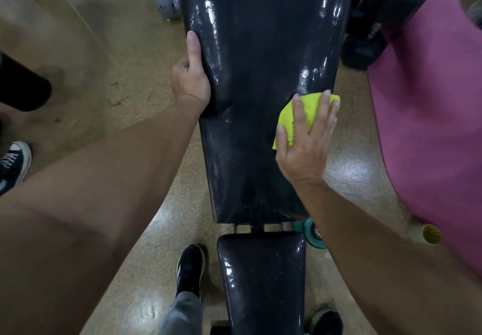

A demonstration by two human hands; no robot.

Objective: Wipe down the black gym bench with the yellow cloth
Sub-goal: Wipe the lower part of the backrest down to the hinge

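Both hands are on the glossy black padded gym bench (260,74): right hand (305,149) presses the crumpled yellow cloth (294,115) flat-fingered near its right edge (fingers spread), left hand (191,79) grips the left edge.

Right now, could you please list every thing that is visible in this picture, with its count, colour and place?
gym bench: 1, glossy black, centre, long back pad with a smaller seat pad nearer the camera
yellow cloth: 1, yellow-green, on the right edge of the back pad, under the right hand
mat: 1, pink, right side
round teal object: 1, beside the gap between the pads, partly hidden
floor: tan, speckled
dark sneaker: 1, navy with white laces, far left, another person's
person's shoes: 2, black, either side of the seat pad
left hand: grips the left edge of the back pad
right hand: flat, fingers spread, presses the cloth
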